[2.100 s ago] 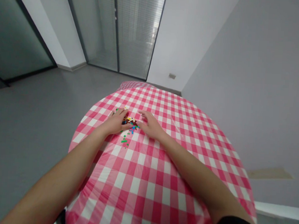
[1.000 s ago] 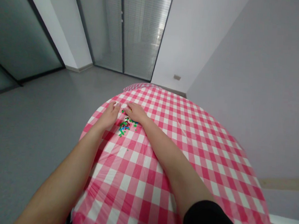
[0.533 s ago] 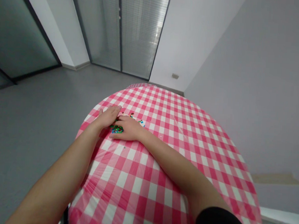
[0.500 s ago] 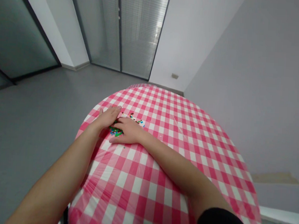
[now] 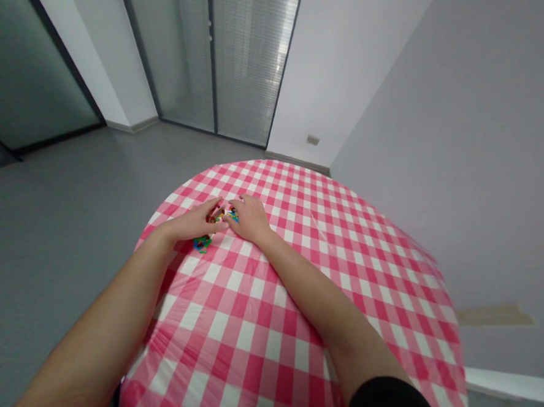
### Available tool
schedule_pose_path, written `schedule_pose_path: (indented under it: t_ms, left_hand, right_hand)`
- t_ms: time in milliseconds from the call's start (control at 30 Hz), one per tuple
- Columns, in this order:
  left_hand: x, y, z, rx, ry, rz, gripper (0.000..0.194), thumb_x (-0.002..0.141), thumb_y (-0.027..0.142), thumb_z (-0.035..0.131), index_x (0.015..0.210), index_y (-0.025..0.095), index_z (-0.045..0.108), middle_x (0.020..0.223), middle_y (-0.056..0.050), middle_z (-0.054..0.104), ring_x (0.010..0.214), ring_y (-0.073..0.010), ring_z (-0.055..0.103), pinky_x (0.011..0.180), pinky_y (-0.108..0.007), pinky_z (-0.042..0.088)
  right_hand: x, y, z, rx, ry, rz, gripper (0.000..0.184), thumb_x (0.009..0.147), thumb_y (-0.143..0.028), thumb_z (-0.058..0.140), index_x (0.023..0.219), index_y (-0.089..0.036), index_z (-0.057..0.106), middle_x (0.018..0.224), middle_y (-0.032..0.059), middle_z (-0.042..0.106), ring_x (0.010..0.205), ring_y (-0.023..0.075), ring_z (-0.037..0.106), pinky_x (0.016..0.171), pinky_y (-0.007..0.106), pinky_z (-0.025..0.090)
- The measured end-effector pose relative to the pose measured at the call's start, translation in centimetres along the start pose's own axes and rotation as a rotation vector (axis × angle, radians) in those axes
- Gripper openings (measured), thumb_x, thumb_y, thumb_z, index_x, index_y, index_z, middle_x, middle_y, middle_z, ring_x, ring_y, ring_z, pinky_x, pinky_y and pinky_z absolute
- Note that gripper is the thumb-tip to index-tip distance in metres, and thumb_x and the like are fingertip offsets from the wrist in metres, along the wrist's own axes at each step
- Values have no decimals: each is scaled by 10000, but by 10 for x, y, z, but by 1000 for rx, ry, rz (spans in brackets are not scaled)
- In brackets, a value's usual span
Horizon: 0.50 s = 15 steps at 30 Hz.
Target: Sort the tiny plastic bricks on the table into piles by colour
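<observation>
Small multicoloured pieces, looking like tiny building bricks, lie in a loose heap [image 5: 202, 243] on the checked tablecloth, green and blue ones mostly. More of the little pieces [image 5: 232, 214] lie between my two hands. My left hand [image 5: 197, 220] rests on the cloth, thumb and fingers apart, curved around some brown and red pieces. Across from it, my right hand [image 5: 249, 217] is palm down with its fingers spread, its fingertips touching the pieces. Each hand's palm covers part of what lies under it.
A red-and-white checked tablecloth [image 5: 283, 327] covers the round table, wrinkled near its front left edge. Grey floor [image 5: 82, 216] lies to the left. Glass partitions [image 5: 244, 60] and a white wall [image 5: 418, 145] stand behind and to the right.
My right hand has moved right and away from me, off the green and blue heap. My left hand has turned, its thumb now stretched to the right. The scattered pieces are gathered closer between the hands.
</observation>
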<state>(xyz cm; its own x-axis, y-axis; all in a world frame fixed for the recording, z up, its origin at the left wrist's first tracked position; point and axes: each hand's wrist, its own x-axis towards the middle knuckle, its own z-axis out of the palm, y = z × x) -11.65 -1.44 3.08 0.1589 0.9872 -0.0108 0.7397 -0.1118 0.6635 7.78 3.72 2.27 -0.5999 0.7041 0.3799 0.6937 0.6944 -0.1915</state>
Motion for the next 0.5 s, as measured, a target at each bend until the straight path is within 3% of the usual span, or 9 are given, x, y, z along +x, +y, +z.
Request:
schedule_pose_path:
  t_ms: [67, 167, 333, 433, 500]
  left_hand:
    - [-5, 0, -7, 210, -120, -41, 1251, 571, 672, 802, 1612, 236, 261, 1661, -179, 255, 1519, -435, 242, 1213, -631, 201]
    - [-9, 2, -11, 433, -147, -114, 1345, 533, 630, 848, 1631, 213, 191, 1683, -216, 120, 1547, -456, 61, 1206, -685, 73]
    - [1, 7, 5, 481, -64, -94, 1196, 692, 667, 750, 1618, 136, 210, 1665, -274, 141, 1546, -460, 84, 1194, -691, 84]
    - [12, 8, 19, 407, 13, 6, 987, 817, 664, 630, 1580, 134, 296, 1645, -256, 250, 1533, -437, 191, 1194, -680, 126]
    - [18, 9, 26, 320, 46, 61, 851, 885, 617, 557, 1552, 132, 348, 1616, -239, 330, 1512, -408, 270, 1202, -651, 167]
  right_hand:
    - [8, 11, 4, 18, 26, 87, 437, 957, -494, 591, 1238, -172, 681, 1233, 169, 642, 1186, 317, 564, 1045, 483, 410]
    - [13, 30, 8, 99, 71, 238, 458, 988, -460, 531, 1291, -139, 654, 1239, 179, 658, 1194, 308, 583, 1044, 458, 440]
    - [5, 58, 2, 303, 86, 336, 433, 1041, -374, 397, 1323, -129, 616, 1324, 165, 651, 1275, 264, 565, 1096, 426, 428]
    - [-11, 63, -7, 358, 51, 291, 459, 1008, -400, 463, 1378, -151, 571, 1394, 164, 609, 1312, 269, 545, 1104, 447, 429]
    - [-24, 60, -12, 342, -22, 198, 603, 941, -477, 578, 1433, -133, 518, 1438, 191, 565, 1340, 300, 520, 1119, 474, 414]
